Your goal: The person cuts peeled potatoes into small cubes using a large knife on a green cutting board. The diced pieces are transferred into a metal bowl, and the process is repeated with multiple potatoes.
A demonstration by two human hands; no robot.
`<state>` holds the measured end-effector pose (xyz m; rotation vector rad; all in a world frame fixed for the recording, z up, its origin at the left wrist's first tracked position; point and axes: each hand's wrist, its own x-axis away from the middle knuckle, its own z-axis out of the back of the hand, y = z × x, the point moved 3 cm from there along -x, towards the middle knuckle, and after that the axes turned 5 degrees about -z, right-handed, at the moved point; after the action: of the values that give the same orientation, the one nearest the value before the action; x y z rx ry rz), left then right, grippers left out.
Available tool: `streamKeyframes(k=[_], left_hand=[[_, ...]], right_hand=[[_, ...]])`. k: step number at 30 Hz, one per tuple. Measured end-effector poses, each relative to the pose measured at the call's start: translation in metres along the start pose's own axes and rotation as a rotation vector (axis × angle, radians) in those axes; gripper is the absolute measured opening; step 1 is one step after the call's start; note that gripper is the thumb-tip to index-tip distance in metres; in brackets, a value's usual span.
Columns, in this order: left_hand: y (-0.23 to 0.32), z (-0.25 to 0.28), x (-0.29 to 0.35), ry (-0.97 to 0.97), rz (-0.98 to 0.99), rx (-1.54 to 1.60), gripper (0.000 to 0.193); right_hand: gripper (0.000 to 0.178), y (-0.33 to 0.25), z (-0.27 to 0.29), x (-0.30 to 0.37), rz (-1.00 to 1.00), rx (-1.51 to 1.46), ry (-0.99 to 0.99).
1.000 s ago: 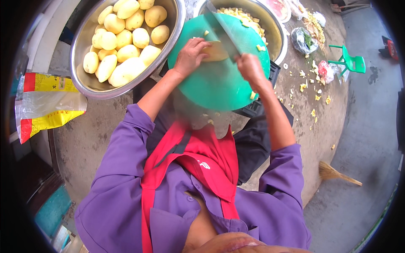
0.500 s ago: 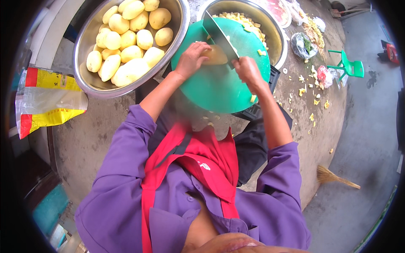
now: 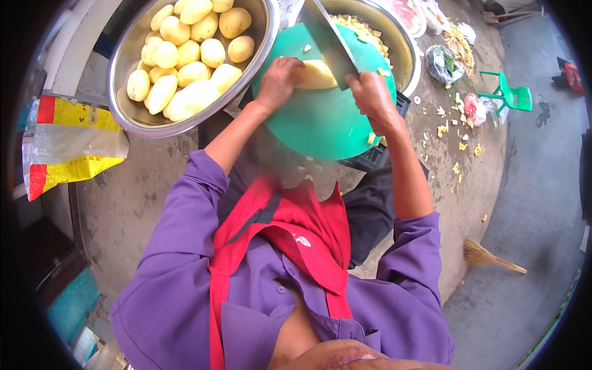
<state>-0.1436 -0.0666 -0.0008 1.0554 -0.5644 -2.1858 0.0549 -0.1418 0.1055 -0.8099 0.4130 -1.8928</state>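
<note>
A peeled potato lies on a round green cutting board. My left hand is closed on the potato's left end. My right hand grips the handle of a cleaver, whose broad blade slants up and to the left, close to the potato's right end; whether they touch I cannot tell. One small potato piece sits on the board beyond the potato, and others lie by its right edge. Behind the board, a steel basin partly hidden by it holds many cut potato cubes.
At the left stands a large metal basin full of peeled potatoes. A yellow, red and clear plastic bag lies beside it. Scraps, a plastic bag with greens, a small green stool and a straw broom are at the right.
The cleaver and my right hand have shifted slightly right, baring more of the potato. A small piece now shows on the board's far part, and more lie by its right edge.
</note>
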Motion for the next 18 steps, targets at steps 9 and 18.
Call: streamKeyframes(k=[9, 18], left_hand=[[-0.003, -0.001, 0.002, 0.027, -0.046, 0.035, 0.034], [-0.003, -0.001, 0.0, 0.046, -0.026, 0.077, 0.032]], right_hand=[[0.042, 0.014, -0.029, -0.009, -0.046, 0.106, -0.039], [0.044, 0.026, -0.043, -0.008, -0.01, 0.156, -0.02]])
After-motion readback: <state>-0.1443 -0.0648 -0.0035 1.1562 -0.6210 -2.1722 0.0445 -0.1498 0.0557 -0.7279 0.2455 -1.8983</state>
